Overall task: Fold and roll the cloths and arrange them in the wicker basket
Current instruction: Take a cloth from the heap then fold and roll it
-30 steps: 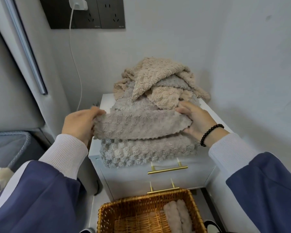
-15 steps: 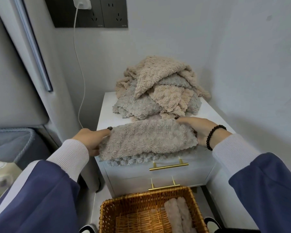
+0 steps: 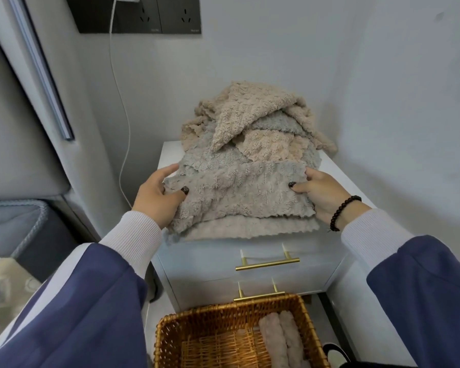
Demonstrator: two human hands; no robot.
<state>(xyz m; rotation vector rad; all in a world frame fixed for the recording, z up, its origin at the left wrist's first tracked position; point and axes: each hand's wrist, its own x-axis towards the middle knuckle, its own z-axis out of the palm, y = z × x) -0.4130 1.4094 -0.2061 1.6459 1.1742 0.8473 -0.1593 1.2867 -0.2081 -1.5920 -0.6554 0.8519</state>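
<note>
Along the front edge of the white nightstand (image 3: 340, 179), a grey-beige cloth (image 3: 239, 197) is lying folded in layers, its scalloped lower hem hanging slightly over the drawer front. The left hand (image 3: 157, 197) is gripping the cloth's left end, thumb curled on top and fingers tucked behind the fabric. The right hand (image 3: 319, 192) is pinching the right end, thumb pressing on the top layer; a dark beaded bracelet (image 3: 343, 213) is circling that wrist. Behind the cloth, toward the back edge of the nightstand, a loose pile of cloths (image 3: 252, 128) in tan and grey is heaping up near the wall (image 3: 276, 57). Two brass drawer handles (image 3: 267, 262) are showing on the nightstand's front. Below it, on the floor, the wicker basket (image 3: 223, 314) is sitting with two rolled cloths (image 3: 282, 338) lying side by side along its right side. A black socket panel (image 3: 170, 14) is sitting high on the wall, a white cable (image 3: 122, 107) trailing down from it past the nightstand's left edge. At far left, a grey padded seat (image 3: 14, 224) is standing.
</note>
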